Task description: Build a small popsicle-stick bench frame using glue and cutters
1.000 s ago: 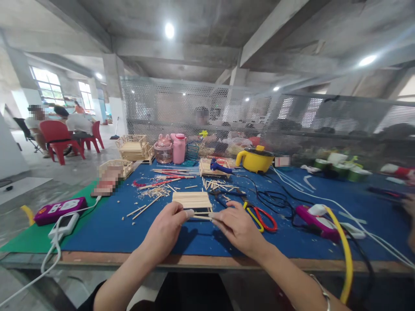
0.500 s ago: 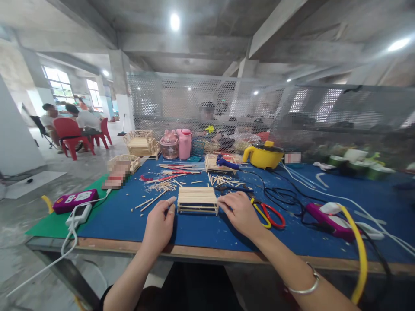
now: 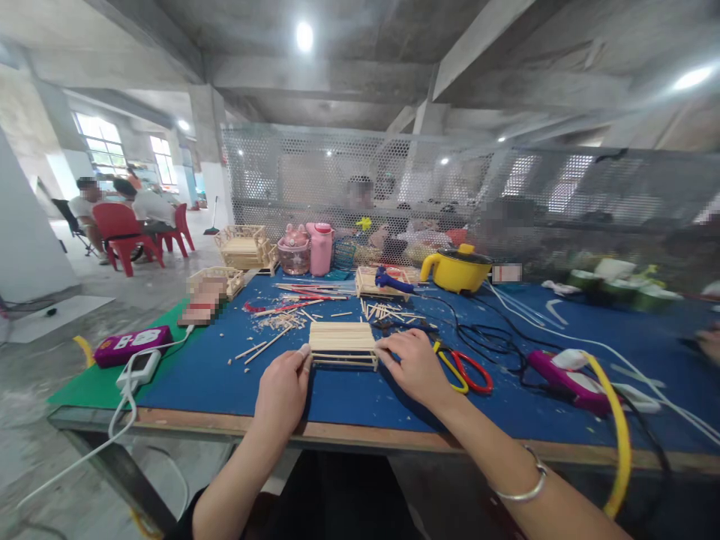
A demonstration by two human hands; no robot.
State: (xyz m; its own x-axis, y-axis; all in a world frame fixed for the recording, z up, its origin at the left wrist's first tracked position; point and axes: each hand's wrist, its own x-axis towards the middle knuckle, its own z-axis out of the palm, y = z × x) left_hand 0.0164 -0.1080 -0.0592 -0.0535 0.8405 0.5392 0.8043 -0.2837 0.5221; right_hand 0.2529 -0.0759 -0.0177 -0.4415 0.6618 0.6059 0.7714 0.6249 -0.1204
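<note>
A small rack of pale wooden sticks (image 3: 341, 337), with a slatted top and thin rails beneath, stands on the blue mat near the front edge. My left hand (image 3: 284, 386) pinches its left end between thumb and fingers. At its right end, my right hand (image 3: 415, 367) grips the corner with closed fingers. Loose sticks (image 3: 385, 311) and trimmed bits (image 3: 286, 321) lie just behind the rack. A blue glue gun (image 3: 394, 280) rests on another stick piece (image 3: 368, 282) farther back.
Scissors (image 3: 472, 373) with red and yellow handles lie right of my right hand. Purple power strips (image 3: 132, 345) flank the work area, with cables. Behind stand a yellow pot (image 3: 458, 270), a pink bottle (image 3: 320, 250) and stick structures (image 3: 243, 247). People sit at the far left.
My left hand has moved slightly right and closed onto the rack's left end. My right hand stays at the right end. The rack has barely moved.
</note>
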